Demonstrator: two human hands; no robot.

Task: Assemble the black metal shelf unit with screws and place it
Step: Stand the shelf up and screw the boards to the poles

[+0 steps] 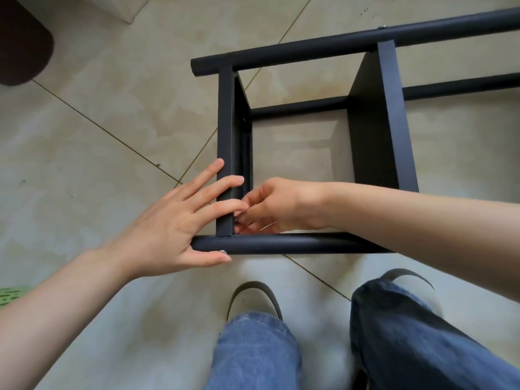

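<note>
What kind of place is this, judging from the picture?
Probably a room in a home: the shelf unit lies on a beige tiled floor, with a dark rounded piece of furniture in the corner, and the person wears slippers.

Both hands point(180, 218) on black shelf frame point(225, 136)

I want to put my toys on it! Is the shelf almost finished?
Partly. Two shelf boards already sit between the black poles, and a screw head shows in the near pole. Now the left hand steadies the corner while the right hand works a small metal tool there. The shelf lies on the floor, so standing it up remains.
</note>
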